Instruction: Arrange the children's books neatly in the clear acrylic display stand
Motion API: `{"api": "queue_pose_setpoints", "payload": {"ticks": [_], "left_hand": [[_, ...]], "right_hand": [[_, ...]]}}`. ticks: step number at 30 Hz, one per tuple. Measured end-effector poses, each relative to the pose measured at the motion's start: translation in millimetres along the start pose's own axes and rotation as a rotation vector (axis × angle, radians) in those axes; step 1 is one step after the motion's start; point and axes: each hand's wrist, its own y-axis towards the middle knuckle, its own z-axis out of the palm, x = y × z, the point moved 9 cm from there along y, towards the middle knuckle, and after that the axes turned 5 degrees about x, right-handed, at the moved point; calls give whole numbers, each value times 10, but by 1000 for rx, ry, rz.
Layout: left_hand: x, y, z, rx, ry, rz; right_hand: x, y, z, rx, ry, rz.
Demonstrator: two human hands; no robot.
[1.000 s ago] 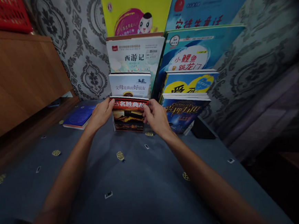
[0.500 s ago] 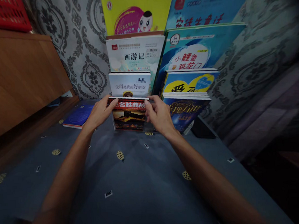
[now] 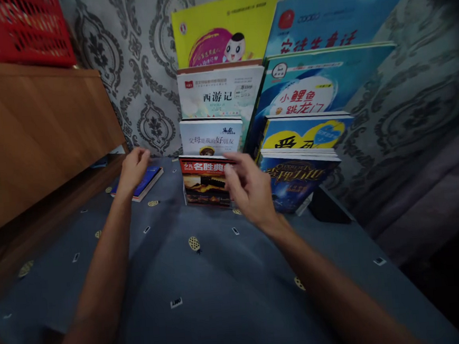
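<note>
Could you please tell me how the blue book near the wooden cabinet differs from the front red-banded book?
The blue book lies flat; the red-banded book stands propped up. The blue book lies alone, while the red-banded book fronts a row. Both are partly hidden, one by the left hand, the other by the right hand.

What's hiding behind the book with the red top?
Behind the red-topped book is a pale blue book. You can see the top of its cover, but its lower part is covered.
</note>
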Motion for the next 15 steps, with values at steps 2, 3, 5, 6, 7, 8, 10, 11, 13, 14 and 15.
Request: {"api": "queue_pose_setpoints", "payload": {"ticks": [2,3,5,6,7,8,10,11,13,14,15], "left_hand": [[382,-9,129,110,372,-196],[527,-39,200,147,424,-247],[749,-120,349,193,472,-308],[837,-162,424,219,492,-329],[911,-200,496,249,508,-344],[972,-231,557,281,522,-355],[1059,-266,633,335,549,-367],[1088,-273,649,355,562,-373],[1120,-275,649,381,589,-380],[1126,-277,641,391,602,-382],[1126,-281,633,400,615,-379]], "right_hand": [[154,-102,254,119,-31,-114],[220,-173,411,192,-55,-177],[293,-354,766,370,-129,-276],[285,-454,940,461,-178,-293],[244,-555,1107,557,-230,-283],[183,-656,1253,648,-283,-257],[64,-852,1476,807,-352,-208],[11,-931,1545,859,-367,-182],[-66,-1031,1610,895,-343,-137],[-94,-1052,1613,883,-316,-116],[-115,-1062,1607,863,-284,-99]]}}
